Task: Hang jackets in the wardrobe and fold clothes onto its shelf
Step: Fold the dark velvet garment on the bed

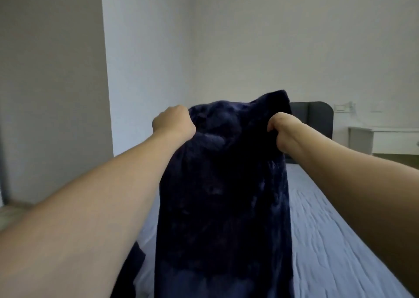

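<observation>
The walls [249, 37] are plain and white, and a grey panel [52, 82] stands on the left side. A bed [328, 229] with a wrinkled pale blue sheet has a dark grey headboard [317, 121] against the far wall. A white bedside table [390, 139] with 1 drawer sits beside it, under wall sockets [340, 107].

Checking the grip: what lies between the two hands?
In the head view, only the dark blue fleece garment spans from the left hand to the right hand; both grip its top edge.
</observation>
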`<action>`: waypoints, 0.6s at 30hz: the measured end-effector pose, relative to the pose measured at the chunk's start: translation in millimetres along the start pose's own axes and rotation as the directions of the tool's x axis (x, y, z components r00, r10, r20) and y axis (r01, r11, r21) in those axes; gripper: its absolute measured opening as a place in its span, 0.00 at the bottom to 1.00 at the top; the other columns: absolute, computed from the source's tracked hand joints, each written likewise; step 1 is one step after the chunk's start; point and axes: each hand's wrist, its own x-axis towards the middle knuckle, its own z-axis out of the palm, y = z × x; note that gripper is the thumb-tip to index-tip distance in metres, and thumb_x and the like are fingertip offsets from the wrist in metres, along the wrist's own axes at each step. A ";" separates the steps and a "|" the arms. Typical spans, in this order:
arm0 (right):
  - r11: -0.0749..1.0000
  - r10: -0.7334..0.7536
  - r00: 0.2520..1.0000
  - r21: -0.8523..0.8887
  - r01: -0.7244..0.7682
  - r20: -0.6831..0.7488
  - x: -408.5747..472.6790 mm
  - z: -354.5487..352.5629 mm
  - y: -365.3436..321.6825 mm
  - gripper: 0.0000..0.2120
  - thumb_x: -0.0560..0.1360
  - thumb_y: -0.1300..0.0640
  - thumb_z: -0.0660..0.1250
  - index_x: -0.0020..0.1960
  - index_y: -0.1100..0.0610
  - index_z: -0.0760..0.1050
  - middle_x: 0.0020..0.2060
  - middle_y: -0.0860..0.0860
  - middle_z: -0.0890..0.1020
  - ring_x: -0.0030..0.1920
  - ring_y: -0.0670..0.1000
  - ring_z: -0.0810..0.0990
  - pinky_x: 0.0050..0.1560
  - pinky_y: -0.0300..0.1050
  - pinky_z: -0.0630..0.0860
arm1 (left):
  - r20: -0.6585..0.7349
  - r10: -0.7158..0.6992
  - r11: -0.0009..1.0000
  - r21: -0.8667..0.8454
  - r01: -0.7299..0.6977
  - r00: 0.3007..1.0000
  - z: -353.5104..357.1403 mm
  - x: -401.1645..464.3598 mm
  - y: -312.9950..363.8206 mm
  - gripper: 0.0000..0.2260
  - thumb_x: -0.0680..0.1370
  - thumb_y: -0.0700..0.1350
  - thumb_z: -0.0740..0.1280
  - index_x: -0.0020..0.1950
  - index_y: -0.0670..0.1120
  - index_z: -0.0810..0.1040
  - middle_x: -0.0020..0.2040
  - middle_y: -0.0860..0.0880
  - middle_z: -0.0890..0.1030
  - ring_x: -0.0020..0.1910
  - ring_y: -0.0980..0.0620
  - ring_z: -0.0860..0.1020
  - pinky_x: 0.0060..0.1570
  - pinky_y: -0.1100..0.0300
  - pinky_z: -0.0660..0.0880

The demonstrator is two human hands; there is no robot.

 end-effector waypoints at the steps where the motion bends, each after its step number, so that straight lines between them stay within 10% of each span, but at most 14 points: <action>1: 0.998 -0.007 1.000 0.058 0.008 -0.002 5.3 4.4 -6.2 0.19 0.67 0.70 0.59 0.58 0.67 0.73 0.57 0.61 0.76 0.55 0.64 0.77 0.60 0.57 0.75 | -0.061 0.019 1.000 0.011 -0.018 0.998 -8.7 5.4 -1.4 0.06 0.70 0.36 0.61 0.38 0.46 0.67 0.37 0.48 0.72 0.34 0.47 0.71 0.31 0.59 0.62; 7: 0.899 -0.040 0.993 0.431 0.083 -0.108 -7.8 -2.9 -17.4 0.24 0.53 0.67 0.57 0.46 0.62 0.79 0.47 0.58 0.80 0.48 0.61 0.78 0.52 0.54 0.78 | -0.244 0.260 0.960 0.167 -0.224 0.934 -65.5 -7.7 -1.4 0.07 0.66 0.38 0.62 0.36 0.47 0.64 0.33 0.48 0.71 0.29 0.48 0.68 0.28 0.61 0.58; 12: 0.827 0.044 0.990 0.561 0.037 -0.130 -52.2 -34.3 43.6 0.18 0.56 0.65 0.56 0.43 0.58 0.75 0.35 0.53 0.77 0.39 0.56 0.75 0.34 0.41 0.71 | 0.211 0.316 0.934 0.102 -0.343 0.925 -76.0 -74.5 16.5 0.02 0.64 0.41 0.61 0.34 0.45 0.69 0.32 0.49 0.74 0.29 0.48 0.71 0.28 0.61 0.63; 18: 0.767 0.405 0.878 0.618 -0.173 -0.257 -122.8 -103.9 254.4 0.24 0.75 0.61 0.60 0.70 0.61 0.67 0.57 0.57 0.78 0.52 0.60 0.79 0.47 0.50 0.75 | 0.848 0.354 0.851 -0.117 -0.512 0.394 4.4 -254.7 56.7 0.06 0.64 0.46 0.67 0.37 0.47 0.72 0.35 0.50 0.78 0.35 0.49 0.78 0.31 0.61 0.71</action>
